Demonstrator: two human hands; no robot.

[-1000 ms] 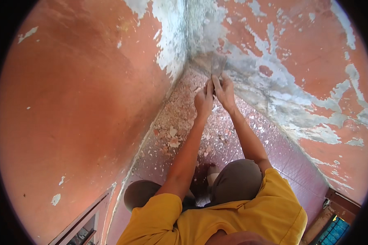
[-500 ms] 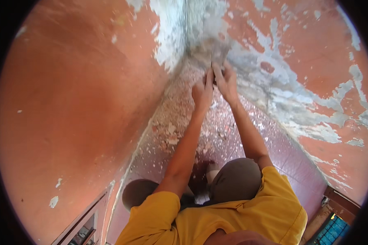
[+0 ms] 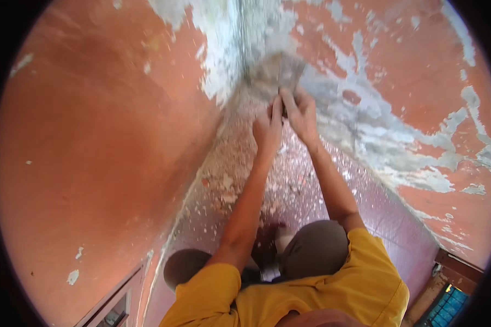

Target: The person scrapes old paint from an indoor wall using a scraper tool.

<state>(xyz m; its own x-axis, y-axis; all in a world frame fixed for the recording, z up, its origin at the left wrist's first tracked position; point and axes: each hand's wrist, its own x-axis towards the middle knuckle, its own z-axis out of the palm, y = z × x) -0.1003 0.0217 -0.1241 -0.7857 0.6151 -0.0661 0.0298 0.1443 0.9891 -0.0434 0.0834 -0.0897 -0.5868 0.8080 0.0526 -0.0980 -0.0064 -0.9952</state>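
Both my hands are closed together around a scraper, its handle mostly hidden by the fingers. The wide grey blade of the scraper point(image 3: 291, 72) points up and lies against the bare, grey lower part of the right wall point(image 3: 338, 103), close to the corner. My left hand point(image 3: 267, 129) grips from the left side, fingers pointing up along the handle. My right hand point(image 3: 302, 115) wraps the handle from the right, with its thumb and fingers near the base of the blade.
Paint flakes point(image 3: 229, 182) lie scattered over the reddish tiled floor point(image 3: 387, 218) under my arms. The orange left wall point(image 3: 109, 136) meets the right wall in a peeled corner. My bent knees point(image 3: 316, 248) are close below. A wooden frame point(image 3: 112, 297) stands at lower left.
The view has shifted slightly. My hands and the scraper appear a little further left and lower, still at the wall near the corner, and the blade looks sharper.
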